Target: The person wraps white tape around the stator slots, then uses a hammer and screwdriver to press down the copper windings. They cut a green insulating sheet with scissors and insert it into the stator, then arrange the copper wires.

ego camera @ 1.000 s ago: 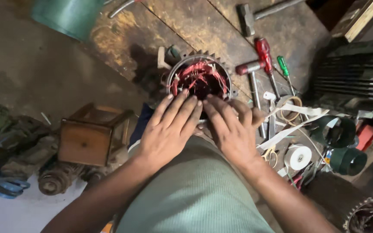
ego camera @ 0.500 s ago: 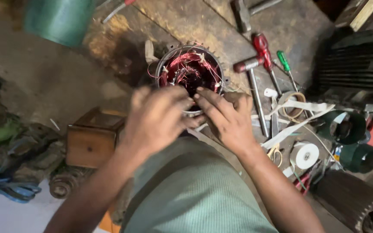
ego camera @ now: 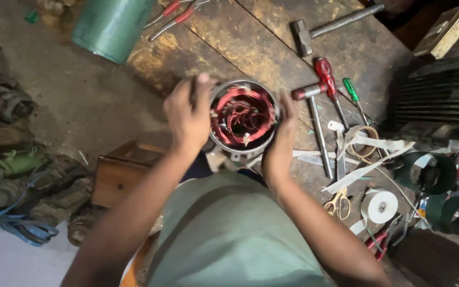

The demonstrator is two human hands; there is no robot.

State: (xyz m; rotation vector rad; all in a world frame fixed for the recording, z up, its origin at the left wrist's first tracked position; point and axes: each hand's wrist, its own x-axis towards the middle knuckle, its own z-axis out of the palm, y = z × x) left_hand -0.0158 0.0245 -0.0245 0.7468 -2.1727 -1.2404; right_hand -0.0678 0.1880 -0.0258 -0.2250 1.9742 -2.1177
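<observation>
Two hands grip the motor stator [ego camera: 243, 118] mid-counter: left hand [ego camera: 188, 114] with fingers wrapped over its left rim, right hand [ego camera: 282, 139] pressed flat against its right side; turning it seems under way, needing a firm hold

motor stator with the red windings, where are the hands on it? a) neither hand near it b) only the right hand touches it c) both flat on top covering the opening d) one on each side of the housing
d: the left hand grips the left side of the motor stator and the right hand cups its right side, leaving the red windings uncovered.
</observation>
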